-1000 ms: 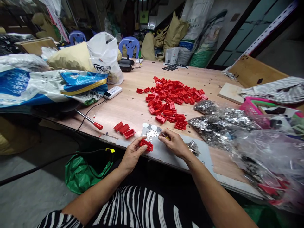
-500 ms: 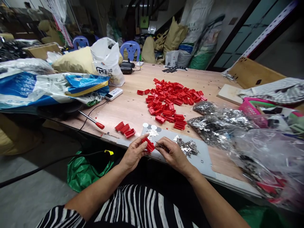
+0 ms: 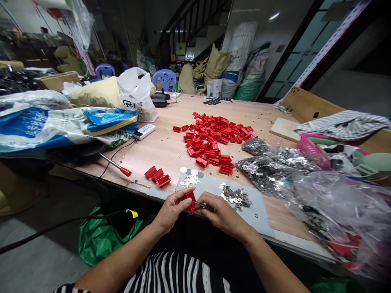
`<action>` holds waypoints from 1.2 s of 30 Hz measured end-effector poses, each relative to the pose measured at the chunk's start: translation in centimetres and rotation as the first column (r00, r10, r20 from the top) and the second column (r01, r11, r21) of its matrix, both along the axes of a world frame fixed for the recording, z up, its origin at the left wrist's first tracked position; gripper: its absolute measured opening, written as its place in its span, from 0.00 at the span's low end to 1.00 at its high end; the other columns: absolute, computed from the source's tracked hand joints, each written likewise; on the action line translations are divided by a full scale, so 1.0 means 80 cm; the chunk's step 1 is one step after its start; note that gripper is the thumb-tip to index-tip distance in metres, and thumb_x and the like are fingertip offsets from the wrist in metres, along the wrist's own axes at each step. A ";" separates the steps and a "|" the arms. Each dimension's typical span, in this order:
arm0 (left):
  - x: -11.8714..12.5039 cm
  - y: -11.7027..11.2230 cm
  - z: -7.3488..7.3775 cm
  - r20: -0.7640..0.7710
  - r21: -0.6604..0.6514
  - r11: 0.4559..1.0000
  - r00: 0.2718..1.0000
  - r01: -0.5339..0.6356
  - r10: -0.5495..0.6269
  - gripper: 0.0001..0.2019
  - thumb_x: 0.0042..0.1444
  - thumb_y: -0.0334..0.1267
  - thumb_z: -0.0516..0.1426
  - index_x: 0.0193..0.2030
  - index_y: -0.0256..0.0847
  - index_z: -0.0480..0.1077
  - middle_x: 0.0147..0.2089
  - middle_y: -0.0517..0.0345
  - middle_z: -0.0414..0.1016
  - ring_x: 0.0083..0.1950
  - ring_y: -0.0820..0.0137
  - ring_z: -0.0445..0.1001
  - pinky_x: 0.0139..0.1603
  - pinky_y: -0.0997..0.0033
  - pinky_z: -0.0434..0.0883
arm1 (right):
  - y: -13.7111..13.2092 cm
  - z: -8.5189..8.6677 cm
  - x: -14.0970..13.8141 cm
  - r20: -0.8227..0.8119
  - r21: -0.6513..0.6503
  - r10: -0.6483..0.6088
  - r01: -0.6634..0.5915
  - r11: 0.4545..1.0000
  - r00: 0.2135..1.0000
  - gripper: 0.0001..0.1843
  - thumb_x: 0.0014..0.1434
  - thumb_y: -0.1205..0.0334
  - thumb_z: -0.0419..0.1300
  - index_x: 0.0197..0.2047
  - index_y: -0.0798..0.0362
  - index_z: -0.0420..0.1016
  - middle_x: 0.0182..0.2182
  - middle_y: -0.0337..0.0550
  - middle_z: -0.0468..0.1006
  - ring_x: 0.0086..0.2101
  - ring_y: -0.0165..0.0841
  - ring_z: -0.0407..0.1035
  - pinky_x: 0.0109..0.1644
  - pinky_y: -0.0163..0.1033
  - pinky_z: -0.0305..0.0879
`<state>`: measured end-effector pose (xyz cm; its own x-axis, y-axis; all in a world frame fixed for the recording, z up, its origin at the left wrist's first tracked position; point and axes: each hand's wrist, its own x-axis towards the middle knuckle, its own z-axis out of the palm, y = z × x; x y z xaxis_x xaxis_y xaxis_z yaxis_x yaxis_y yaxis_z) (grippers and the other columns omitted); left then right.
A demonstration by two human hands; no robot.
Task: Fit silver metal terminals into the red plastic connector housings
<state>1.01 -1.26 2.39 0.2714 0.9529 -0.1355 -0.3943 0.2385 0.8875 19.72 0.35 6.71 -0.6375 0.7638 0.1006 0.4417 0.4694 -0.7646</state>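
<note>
between the fingers (image 3: 179,198), red plastic part (image 3: 191,202)

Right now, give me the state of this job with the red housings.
Three red plastic housings set apart look done. In hand: one housing in the left hand, tweezers in the right hand. Left: the big red pile and silver metal pieces on the gray mat.

I am logging the red plastic housing (image 3: 191,202) turning from lying nearly flat to standing almost on end in the left hand (image 3: 172,209). The right hand (image 3: 221,214) is closing in, bringing the fine metal tool (image 3: 199,204) up against the housing's side. The pile of silver metal pieces (image 3: 235,197) is coming clear of that hand, while the head camera is tilting upward, revealing more of the staircase (image 3: 192,32).
</note>
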 end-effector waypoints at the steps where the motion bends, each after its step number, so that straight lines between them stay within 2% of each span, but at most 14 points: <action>1: 0.000 0.000 -0.002 -0.009 0.008 1.000 1.000 0.006 -0.006 0.20 0.52 0.40 0.62 0.53 0.44 0.73 0.43 0.56 0.76 0.42 0.70 0.71 0.46 0.71 0.66 | 0.000 0.000 0.000 -0.015 -0.032 -0.004 0.004 0.999 1.000 0.05 0.59 0.69 0.58 0.36 0.50 0.72 0.34 0.38 0.74 0.35 0.31 0.69 0.41 0.35 0.64; 4: 0.001 -0.001 -0.004 -0.002 0.022 1.000 1.000 0.016 -0.016 0.20 0.53 0.41 0.61 0.54 0.43 0.72 0.44 0.55 0.76 0.44 0.67 0.72 0.47 0.69 0.67 | 0.000 -0.003 0.001 -0.040 -0.095 -0.042 0.039 0.995 0.998 0.03 0.59 0.65 0.59 0.38 0.50 0.73 0.34 0.38 0.75 0.33 0.30 0.68 0.38 0.35 0.63; 8: -0.001 0.003 -0.004 -0.031 0.096 0.995 1.000 0.001 0.002 0.20 0.52 0.38 0.62 0.53 0.43 0.69 0.45 0.54 0.75 0.46 0.67 0.72 0.47 0.69 0.68 | 0.000 -0.010 0.004 -0.026 -0.109 -0.165 0.161 0.981 0.986 0.09 0.61 0.59 0.58 0.45 0.50 0.71 0.33 0.38 0.73 0.29 0.30 0.65 0.33 0.34 0.62; 11: -0.006 0.008 -0.008 -0.185 0.223 0.975 0.981 -0.018 0.061 0.20 0.50 0.35 0.64 0.50 0.43 0.68 0.48 0.54 0.74 0.46 0.67 0.72 0.48 0.69 0.68 | 0.000 -0.016 0.010 -0.008 -0.007 -0.232 0.232 0.973 0.973 0.14 0.65 0.58 0.51 0.51 0.49 0.70 0.39 0.43 0.73 0.37 0.33 0.68 0.42 0.38 0.65; 13: -0.010 0.011 -0.013 -0.346 0.332 0.943 0.929 -0.013 0.135 0.18 0.50 0.35 0.64 0.48 0.43 0.68 0.47 0.55 0.74 0.45 0.68 0.73 0.49 0.68 0.68 | -0.001 -0.021 0.013 0.030 0.060 -0.249 0.247 0.967 0.968 0.16 0.66 0.59 0.48 0.53 0.48 0.71 0.40 0.45 0.72 0.40 0.35 0.68 0.47 0.40 0.65; 15: -0.014 0.014 -0.018 -0.482 0.413 0.910 0.853 0.019 0.201 0.17 0.50 0.35 0.63 0.48 0.43 0.69 0.45 0.56 0.75 0.44 0.68 0.73 0.49 0.68 0.68 | -0.003 -0.028 0.013 0.079 0.098 -0.271 0.263 0.960 0.959 0.16 0.65 0.60 0.49 0.53 0.48 0.72 0.38 0.45 0.74 0.40 0.35 0.70 0.46 0.40 0.66; 20: -0.017 0.019 -0.023 -0.635 0.461 0.877 0.740 0.135 0.220 0.19 0.50 0.34 0.63 0.50 0.42 0.71 0.47 0.54 0.77 0.47 0.65 0.75 0.51 0.66 0.69 | -0.009 -0.038 0.005 0.184 0.128 -0.303 0.283 0.951 0.935 0.12 0.61 0.62 0.55 0.47 0.49 0.74 0.38 0.43 0.79 0.37 0.36 0.73 0.43 0.40 0.66; 24: -0.016 0.024 -0.021 -0.679 0.486 0.851 0.700 0.201 0.222 0.20 0.49 0.32 0.63 0.51 0.43 0.72 0.48 0.53 0.78 0.50 0.63 0.75 0.53 0.65 0.69 | -0.008 -0.040 0.000 0.216 0.117 -0.258 0.237 0.964 0.942 0.09 0.62 0.63 0.54 0.43 0.49 0.75 0.37 0.41 0.79 0.38 0.35 0.73 0.43 0.39 0.66; 29: -0.017 0.024 -0.019 -0.669 0.502 0.840 0.708 0.207 0.226 0.21 0.49 0.32 0.64 0.52 0.44 0.73 0.50 0.53 0.78 0.52 0.63 0.75 0.56 0.65 0.69 | -0.005 -0.044 0.001 0.185 0.126 -0.216 0.195 0.973 0.959 0.10 0.61 0.66 0.54 0.42 0.50 0.75 0.39 0.43 0.77 0.39 0.34 0.72 0.45 0.38 0.66; 36: -0.018 0.024 -0.021 -0.678 0.522 0.821 0.696 0.230 0.235 0.21 0.50 0.32 0.63 0.52 0.44 0.72 0.49 0.53 0.78 0.52 0.64 0.75 0.55 0.65 0.70 | -0.006 -0.050 0.002 0.179 0.129 -0.225 0.203 0.971 0.958 0.09 0.61 0.67 0.54 0.42 0.51 0.74 0.39 0.43 0.77 0.39 0.34 0.72 0.44 0.39 0.67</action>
<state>-0.40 0.63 0.72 0.3164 0.9170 0.2430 0.3837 -0.3580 0.8513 19.86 -0.13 2.71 -0.4757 0.8757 0.0827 0.6735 0.4230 -0.6061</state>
